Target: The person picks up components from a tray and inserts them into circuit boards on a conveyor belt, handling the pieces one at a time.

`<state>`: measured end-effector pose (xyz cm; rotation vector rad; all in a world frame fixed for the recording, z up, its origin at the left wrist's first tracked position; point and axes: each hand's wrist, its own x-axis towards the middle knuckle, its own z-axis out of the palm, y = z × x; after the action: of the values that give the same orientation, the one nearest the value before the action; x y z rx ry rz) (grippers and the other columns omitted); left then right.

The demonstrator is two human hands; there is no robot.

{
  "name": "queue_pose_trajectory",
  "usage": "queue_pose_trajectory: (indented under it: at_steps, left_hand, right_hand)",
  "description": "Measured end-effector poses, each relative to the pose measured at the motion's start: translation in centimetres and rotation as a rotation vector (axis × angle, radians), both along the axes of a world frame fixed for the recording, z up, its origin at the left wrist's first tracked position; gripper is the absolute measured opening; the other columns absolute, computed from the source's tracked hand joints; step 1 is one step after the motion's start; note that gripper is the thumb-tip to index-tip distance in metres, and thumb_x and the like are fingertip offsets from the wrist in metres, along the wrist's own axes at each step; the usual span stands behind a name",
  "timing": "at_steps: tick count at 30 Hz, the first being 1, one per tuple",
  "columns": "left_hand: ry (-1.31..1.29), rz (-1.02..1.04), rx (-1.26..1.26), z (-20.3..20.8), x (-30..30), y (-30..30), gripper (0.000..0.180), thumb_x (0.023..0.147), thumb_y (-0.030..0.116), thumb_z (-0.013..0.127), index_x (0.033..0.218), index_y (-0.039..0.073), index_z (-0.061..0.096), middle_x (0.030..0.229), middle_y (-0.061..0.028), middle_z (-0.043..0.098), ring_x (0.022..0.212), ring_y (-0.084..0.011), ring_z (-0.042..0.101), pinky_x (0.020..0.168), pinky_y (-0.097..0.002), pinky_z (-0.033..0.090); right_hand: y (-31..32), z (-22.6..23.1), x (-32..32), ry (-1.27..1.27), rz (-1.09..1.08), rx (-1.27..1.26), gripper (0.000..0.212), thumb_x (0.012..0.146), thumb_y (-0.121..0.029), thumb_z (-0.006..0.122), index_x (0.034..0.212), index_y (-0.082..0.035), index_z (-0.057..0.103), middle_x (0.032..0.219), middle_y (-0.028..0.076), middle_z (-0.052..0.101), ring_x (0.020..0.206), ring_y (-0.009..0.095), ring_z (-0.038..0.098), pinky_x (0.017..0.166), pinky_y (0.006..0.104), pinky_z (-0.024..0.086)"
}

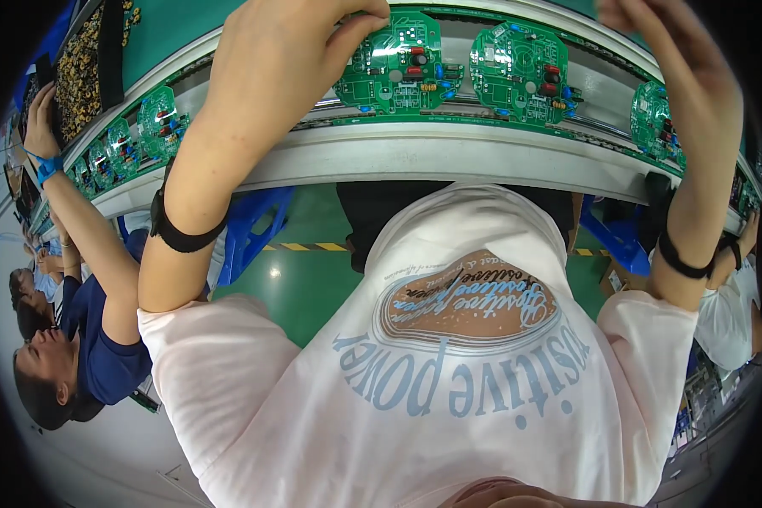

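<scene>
My left hand (317,30) is over the left edge of a green circuit board (402,72), at the top of the view. Its thumb and fingertip are pinched together; whatever may be between them is too small or hidden to tell. A second green circuit board (521,72) sits just right of that one, with red, black and blue parts on it. My right hand (665,38) is raised at the upper right, above another circuit board (652,118) that my forearm partly covers. Blur and the picture's edge hide whether its fingers hold anything.
The boards lie along a conveyor rail (483,148) that curves across the view. More boards (157,123) stand on it at the left. A tray of small yellow-and-black parts (80,76) is at the upper left. A co-worker's hand (38,127) reaches there. Blue stools (258,229) stand below.
</scene>
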<state>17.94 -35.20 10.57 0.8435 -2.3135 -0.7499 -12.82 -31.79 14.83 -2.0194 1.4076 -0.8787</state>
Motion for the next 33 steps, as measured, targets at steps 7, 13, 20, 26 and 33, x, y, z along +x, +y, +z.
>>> queue_pose_trajectory:
  at_steps: [7, 13, 20, 26, 33]
  left_hand:
    - [-0.225, 0.059, 0.005, 1.6, 0.1, 0.1, 0.007, 0.086, -0.001, 0.073, 0.092, -0.001, 0.070, 0.092, -0.0141, 0.068, 0.082, -0.0331, 0.068, 0.071, -0.0373, 0.054]
    - [-0.246, 0.149, 0.173, 1.5, 0.2, 0.1, 0.008, 0.087, -0.002, 0.073, 0.094, -0.004, 0.071, 0.091, -0.0153, 0.069, 0.081, -0.0294, 0.069, 0.071, -0.0349, 0.055]
    - [0.185, -0.024, 0.216, -2.1, 0.0, -0.9, 0.008, 0.088, -0.002, 0.073, 0.095, -0.004, 0.071, 0.091, -0.0155, 0.069, 0.080, -0.0289, 0.069, 0.072, -0.0345, 0.055]
    - [-0.404, -0.036, -0.097, -0.2, 1.1, -0.9, 0.020, 0.099, 0.006, 0.069, 0.117, -0.003, 0.074, 0.104, -0.0116, 0.076, 0.091, -0.0145, 0.073, 0.081, -0.0259, 0.060]
    - [-0.519, -0.071, -0.282, 3.3, -1.4, -0.7, 0.013, 0.093, 0.005, 0.073, 0.102, -0.003, 0.072, 0.094, -0.0138, 0.071, 0.083, -0.0228, 0.069, 0.074, -0.0321, 0.056]
  right_hand:
    - [5.5, -4.0, -4.1, -0.281, -0.087, 0.267, 0.026, 0.104, -0.007, 0.061, 0.126, 0.005, 0.068, 0.110, 0.011, 0.075, 0.098, 0.017, 0.072, 0.092, 0.0309, 0.056]
    - [6.5, -6.0, -3.2, -0.523, -0.166, 0.437, 0.028, 0.105, -0.008, 0.058, 0.129, 0.005, 0.067, 0.110, 0.011, 0.074, 0.098, 0.018, 0.073, 0.094, 0.0318, 0.056]
    - [6.2, -7.0, -2.7, -0.676, -0.106, 0.475, 0.031, 0.105, -0.007, 0.056, 0.132, 0.006, 0.065, 0.112, 0.014, 0.075, 0.101, 0.021, 0.074, 0.094, 0.0333, 0.058]
    - [6.6, -6.6, -2.5, -0.665, -0.131, 0.464, 0.029, 0.105, -0.006, 0.056, 0.130, 0.007, 0.065, 0.112, 0.017, 0.075, 0.102, 0.023, 0.075, 0.094, 0.0343, 0.059]
    - [7.9, -5.6, -1.3, -0.515, -0.119, 0.316, 0.021, 0.102, -0.001, 0.061, 0.120, 0.009, 0.067, 0.110, 0.016, 0.075, 0.100, 0.023, 0.076, 0.094, 0.0347, 0.060]
